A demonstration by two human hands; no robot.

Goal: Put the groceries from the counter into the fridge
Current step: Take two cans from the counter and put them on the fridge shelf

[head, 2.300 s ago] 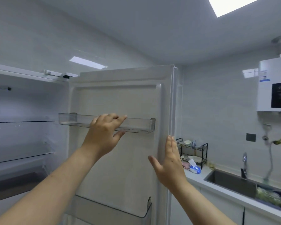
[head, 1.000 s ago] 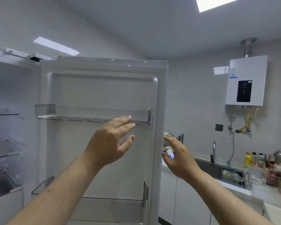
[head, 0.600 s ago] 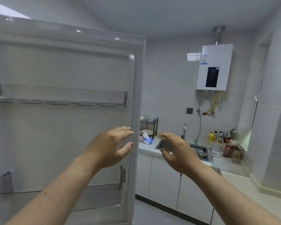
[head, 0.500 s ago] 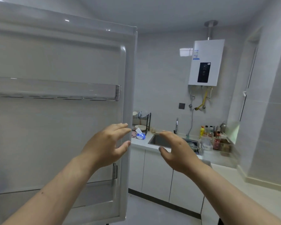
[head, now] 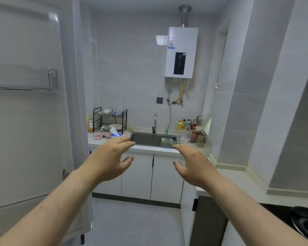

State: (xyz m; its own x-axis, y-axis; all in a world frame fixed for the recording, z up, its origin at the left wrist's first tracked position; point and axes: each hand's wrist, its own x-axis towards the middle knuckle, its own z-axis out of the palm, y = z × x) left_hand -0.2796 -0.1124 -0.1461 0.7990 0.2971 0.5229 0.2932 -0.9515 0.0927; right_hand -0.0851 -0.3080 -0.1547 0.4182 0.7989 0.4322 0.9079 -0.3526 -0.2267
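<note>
both hands are empty, fingers loosely spread: left hand and right hand hold nothing. the bagged greens lie at the far end of the sink, beyond the right hand. pinched at one end, the limp bag may sag and clip the open fridge door outboard of the left hand. its long axis seems crosswise to the reach; which end leads is too blurred to tell.

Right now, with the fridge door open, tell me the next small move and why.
Probably step toward the counter and reach for the bagged greens at the right end of the sink: both the left hand and right hand are open and empty, the fridge door stands open, and the counter looks out of reach.
</note>
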